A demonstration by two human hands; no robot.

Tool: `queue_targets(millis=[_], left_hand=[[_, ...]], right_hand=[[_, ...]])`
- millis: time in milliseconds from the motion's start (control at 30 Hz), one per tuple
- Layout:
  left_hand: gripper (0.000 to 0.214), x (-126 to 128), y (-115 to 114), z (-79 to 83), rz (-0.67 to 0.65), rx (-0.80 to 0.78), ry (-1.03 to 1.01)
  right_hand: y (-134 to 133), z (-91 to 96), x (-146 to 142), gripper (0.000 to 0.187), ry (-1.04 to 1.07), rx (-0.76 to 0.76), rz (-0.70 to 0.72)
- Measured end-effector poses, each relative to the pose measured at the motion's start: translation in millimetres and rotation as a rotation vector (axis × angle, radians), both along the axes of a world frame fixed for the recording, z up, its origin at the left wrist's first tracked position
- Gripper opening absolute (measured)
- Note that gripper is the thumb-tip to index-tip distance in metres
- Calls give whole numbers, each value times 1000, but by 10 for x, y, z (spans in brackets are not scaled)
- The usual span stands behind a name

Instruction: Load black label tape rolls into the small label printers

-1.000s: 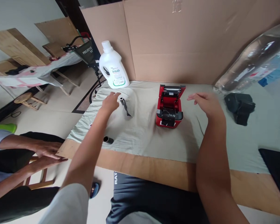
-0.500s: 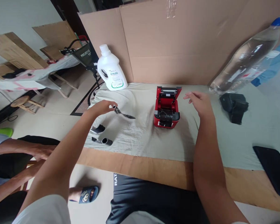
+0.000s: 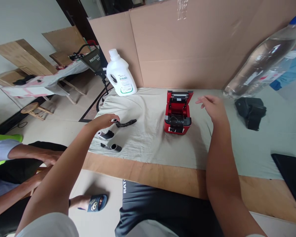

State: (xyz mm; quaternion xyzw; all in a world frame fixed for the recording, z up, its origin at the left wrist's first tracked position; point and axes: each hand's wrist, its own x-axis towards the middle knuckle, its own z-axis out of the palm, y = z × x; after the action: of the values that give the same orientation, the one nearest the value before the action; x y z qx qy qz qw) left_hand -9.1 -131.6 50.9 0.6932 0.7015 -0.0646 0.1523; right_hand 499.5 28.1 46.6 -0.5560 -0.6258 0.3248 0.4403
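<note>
My left hand (image 3: 104, 122) is closed on a small roll of black ribbon (image 3: 126, 124), whose loose tail stretches right, low over the cloth. Just below that hand lie two more black ribbon rolls: one (image 3: 108, 134) nearest the hand and another (image 3: 116, 147) closer to the table's front edge. A red label printer (image 3: 178, 113) stands mid-table with its lid raised; black ribbon shows across its front. To the right of the printer hovers my right hand (image 3: 210, 106), fingers loosely apart with nothing in them, not touching the printer.
A white detergent bottle (image 3: 121, 74) stands at the back left before a cardboard wall (image 3: 182, 49). On the right are large water bottles (image 3: 263, 59), a black device (image 3: 251, 112) and a black phone (image 3: 291, 177). Another person's hands (image 3: 50, 157) rest at the left.
My left hand has moved left and slightly down with the ribbon roll, bringing it nearer the other rolls. My right hand stays beside the printer. The view has shifted slightly.
</note>
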Motion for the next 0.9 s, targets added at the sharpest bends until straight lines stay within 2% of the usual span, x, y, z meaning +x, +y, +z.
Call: queue_targets(millis=[233, 333, 400, 467, 533, 567, 633, 700, 800, 900], left_hand=[[51, -142, -99, -105, 18, -3, -58], [57, -51, -157, -33, -20, 125, -111], [54, 210, -182, 87, -30, 287, -151], [47, 655, -184, 205, -46, 426, -192], [43, 1223, -158, 241, -204, 505, -232], [46, 1520, -133, 210, -327, 522, -232], [60, 2064, -61, 45, -517, 555, -168], [61, 2471, 25, -215, -598, 648, -99], [50, 2777, 121, -600, -601, 772, -71], [44, 2833, 131, -815, -552, 888, -116]], right_hand=[[4, -22, 36, 28, -8, 26, 15], [21, -26, 44, 30, -9, 25, 19], [38, -34, 22, 29, 7, 23, 17], [63, -65, -28, 29, 57, 32, 6], [98, -127, -104, 37, 120, 49, -3], [118, -167, -148, 43, 148, 58, -1], [159, -245, -240, 52, 192, 75, 22], [191, -304, -327, 56, 228, 80, 50], [196, -340, -419, 56, 260, 57, 70], [113, -375, -442, 46, 269, 53, 71]])
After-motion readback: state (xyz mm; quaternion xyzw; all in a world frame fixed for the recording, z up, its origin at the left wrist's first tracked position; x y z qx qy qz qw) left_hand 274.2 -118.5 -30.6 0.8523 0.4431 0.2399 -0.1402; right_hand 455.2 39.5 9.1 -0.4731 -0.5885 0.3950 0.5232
